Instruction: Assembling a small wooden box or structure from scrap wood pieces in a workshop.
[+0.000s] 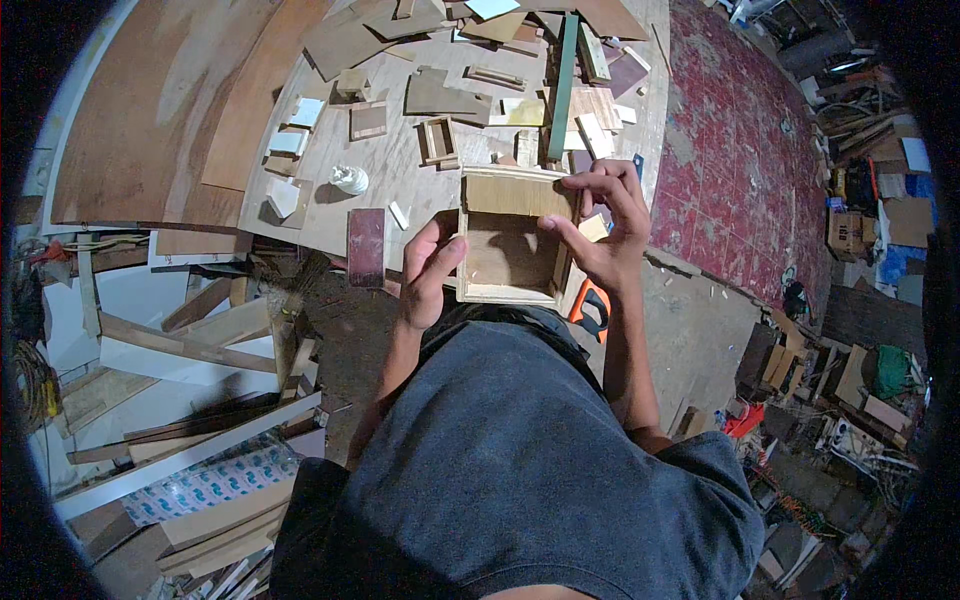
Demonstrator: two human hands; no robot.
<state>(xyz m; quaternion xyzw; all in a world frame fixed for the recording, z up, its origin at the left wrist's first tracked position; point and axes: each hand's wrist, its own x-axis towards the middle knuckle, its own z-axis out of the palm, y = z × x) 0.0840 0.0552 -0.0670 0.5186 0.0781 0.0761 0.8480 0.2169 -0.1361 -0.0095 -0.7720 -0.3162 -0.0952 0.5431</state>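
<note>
A small open wooden box [510,295] is held up in front of my body, over the near edge of the work table. A light, fine-grained wooden strip [512,195] covers the far part of its opening. The rest of the opening shows the bare inside. My left hand [430,268] grips the left wall, thumb on top and fingers around the outside. My right hand [612,225] is closed on the far right corner, its thumb over the right rim and its fingers on the far edge near the strip. Beside my right wrist is an orange-and-black handle [592,312].
The plywood table [330,225] carries many wood offcuts, a small wooden frame [438,142], a white bottle [349,180], a dark red block [366,247] and a long green bar [563,90]. Scrap boards [190,340] pile up at the left. Clutter lines the right side.
</note>
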